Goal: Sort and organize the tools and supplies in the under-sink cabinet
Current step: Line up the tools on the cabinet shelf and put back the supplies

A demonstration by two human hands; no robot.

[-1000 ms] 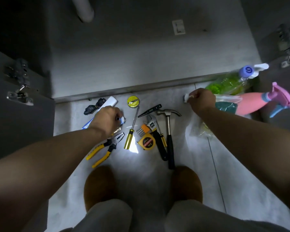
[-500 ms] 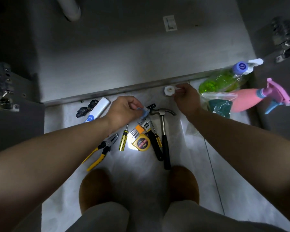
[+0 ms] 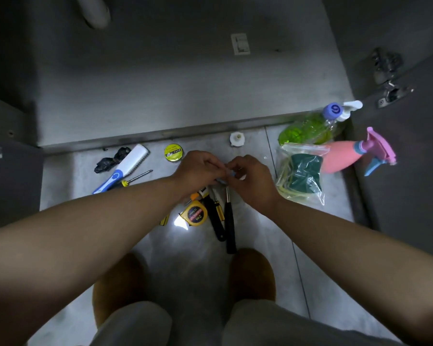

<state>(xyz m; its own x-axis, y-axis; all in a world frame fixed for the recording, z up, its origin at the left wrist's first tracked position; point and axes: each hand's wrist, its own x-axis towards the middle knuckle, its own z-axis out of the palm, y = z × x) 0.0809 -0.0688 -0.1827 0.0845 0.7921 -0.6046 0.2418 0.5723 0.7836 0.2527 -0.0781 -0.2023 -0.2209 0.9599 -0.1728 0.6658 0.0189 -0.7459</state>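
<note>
Head: left hand (image 3: 200,168), right hand (image 3: 253,179) pinching bluish piece (image 3: 232,173)

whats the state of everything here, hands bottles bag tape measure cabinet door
left hand, pinching a small blue item
right hand, pinching the same item
tape measure, blade retracted, lying flat
green soap bottle, on its side, pump cap on
pink spray bottle, on its side, sprayer attached
zip bag, looks zipped, sponge inside
right cabinet door, open

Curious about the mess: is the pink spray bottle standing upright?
No, the pink spray bottle lies on its side, next to the green bottle.
</note>
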